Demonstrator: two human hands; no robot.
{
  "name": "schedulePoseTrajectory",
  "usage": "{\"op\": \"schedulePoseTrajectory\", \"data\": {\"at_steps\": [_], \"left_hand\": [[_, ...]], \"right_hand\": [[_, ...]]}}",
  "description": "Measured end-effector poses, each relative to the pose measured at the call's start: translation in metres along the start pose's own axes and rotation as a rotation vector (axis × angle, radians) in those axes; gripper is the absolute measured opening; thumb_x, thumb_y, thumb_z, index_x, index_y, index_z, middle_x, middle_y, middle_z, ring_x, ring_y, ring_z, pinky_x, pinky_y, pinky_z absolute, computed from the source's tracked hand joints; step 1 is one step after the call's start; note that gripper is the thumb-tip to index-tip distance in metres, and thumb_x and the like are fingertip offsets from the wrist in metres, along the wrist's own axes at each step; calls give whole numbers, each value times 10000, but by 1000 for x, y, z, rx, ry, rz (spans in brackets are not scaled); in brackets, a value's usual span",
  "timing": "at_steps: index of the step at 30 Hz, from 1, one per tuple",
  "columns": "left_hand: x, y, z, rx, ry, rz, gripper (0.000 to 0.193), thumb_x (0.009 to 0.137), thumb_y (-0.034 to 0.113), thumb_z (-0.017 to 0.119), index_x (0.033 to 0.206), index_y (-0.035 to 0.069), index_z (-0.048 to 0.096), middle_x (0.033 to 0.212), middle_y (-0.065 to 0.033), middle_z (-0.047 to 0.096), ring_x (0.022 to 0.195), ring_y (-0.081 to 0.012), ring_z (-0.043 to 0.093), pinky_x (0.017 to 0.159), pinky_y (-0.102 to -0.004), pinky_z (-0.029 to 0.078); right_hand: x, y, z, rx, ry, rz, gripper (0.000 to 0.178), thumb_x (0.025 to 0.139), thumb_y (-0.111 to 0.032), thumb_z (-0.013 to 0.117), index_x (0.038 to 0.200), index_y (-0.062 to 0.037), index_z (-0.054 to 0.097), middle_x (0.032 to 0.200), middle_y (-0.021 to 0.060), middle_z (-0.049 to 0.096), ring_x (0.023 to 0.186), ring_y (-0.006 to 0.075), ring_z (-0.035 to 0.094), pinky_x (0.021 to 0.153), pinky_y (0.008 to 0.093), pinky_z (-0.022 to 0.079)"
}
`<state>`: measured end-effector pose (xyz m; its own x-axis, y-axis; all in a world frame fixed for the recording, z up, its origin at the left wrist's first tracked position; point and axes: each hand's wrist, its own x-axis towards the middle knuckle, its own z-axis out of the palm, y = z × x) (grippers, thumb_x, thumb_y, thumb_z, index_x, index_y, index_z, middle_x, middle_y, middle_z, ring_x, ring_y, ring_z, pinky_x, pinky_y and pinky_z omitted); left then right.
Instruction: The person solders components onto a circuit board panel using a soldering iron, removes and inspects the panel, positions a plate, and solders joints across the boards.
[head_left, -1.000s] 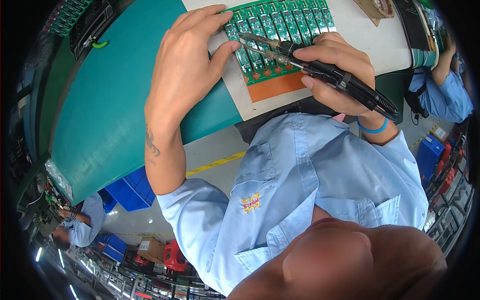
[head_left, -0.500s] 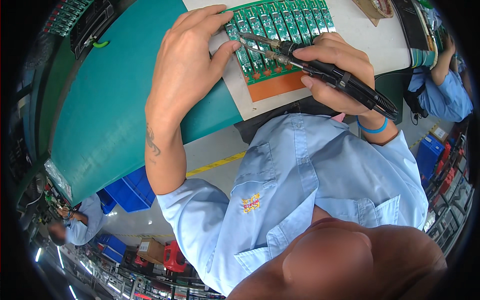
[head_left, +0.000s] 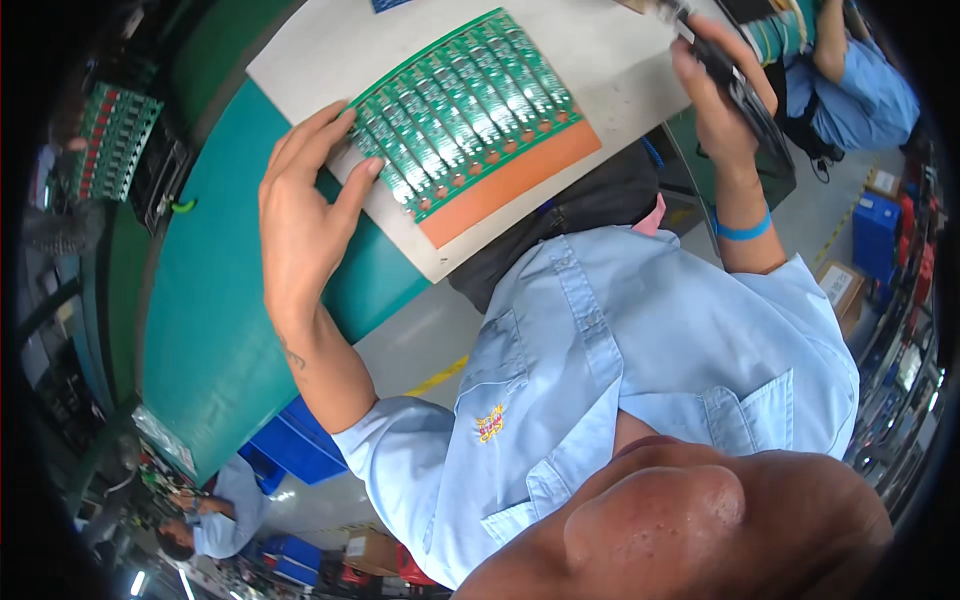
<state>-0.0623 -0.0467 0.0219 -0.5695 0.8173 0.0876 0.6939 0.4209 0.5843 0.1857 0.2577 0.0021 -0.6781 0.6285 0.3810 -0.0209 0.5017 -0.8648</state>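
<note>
left hand [head_left: 303,212]: fingers parted at circuit board [head_left: 462,112] edge | right hand [head_left: 722,122]: raised, blurred, apparently grasping black tool [head_left: 722,65]

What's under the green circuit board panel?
An orange sheet shows along the near edge of the panel, on a pale sheet. Its extent beneath the panel is covered.

The green table [head_left: 205,330] had a curved edge. Below it, the floor [head_left: 400,345] was grey with a yellow line [head_left: 440,377]. Blue bins [head_left: 305,440] stood nearby, and white lights [head_left: 138,582] glowed far off.
</note>
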Motion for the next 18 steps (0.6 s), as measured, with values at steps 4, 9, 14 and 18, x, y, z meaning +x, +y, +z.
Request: {"op": "schedulePoseTrajectory", "data": {"at_steps": [4, 9, 14, 18], "left_hand": [[4, -3, -8, -41, -11, -42, 490, 869, 92, 839, 1335, -17, 733, 1390, -149, 730, 1234, -322, 685, 1072, -415, 538], [-12, 6, -17, 44, 193, -89, 616, 880, 172, 857, 1452, 45, 668, 1509, -188, 636, 1331, -347, 625, 1124, -448, 490], [-11, 90, 56, 285, 23, 334, 535, 889, 396, 845, 1356, 155, 745, 1620, -121, 527, 1488, -367, 464, 1239, -547, 316], [-6, 92, 93, 363, 25, 344, 487, 907, 487, 799, 1264, 156, 772, 1621, -94, 524, 1506, -360, 438, 1254, -601, 215]], "right_hand": [[16, 73, -8, 109, 143, 284, 463, 899, -17, 768, 1353, 28, 688, 1266, 116, 743, 1083, 196, 690, 992, 305, 536], [-2, 75, 6, 118, 135, 266, 475, 890, -12, 771, 1356, 26, 686, 1260, 123, 742, 1060, 202, 694, 972, 304, 540], [-4, 72, 14, 61, 45, 219, 491, 879, -5, 775, 1360, 24, 682, 1253, 131, 740, 1031, 209, 698, 948, 304, 546], [6, 61, 36, 50, -83, 160, 504, 870, 1, 778, 1364, 23, 680, 1247, 137, 739, 1009, 215, 702, 929, 303, 550]]}}
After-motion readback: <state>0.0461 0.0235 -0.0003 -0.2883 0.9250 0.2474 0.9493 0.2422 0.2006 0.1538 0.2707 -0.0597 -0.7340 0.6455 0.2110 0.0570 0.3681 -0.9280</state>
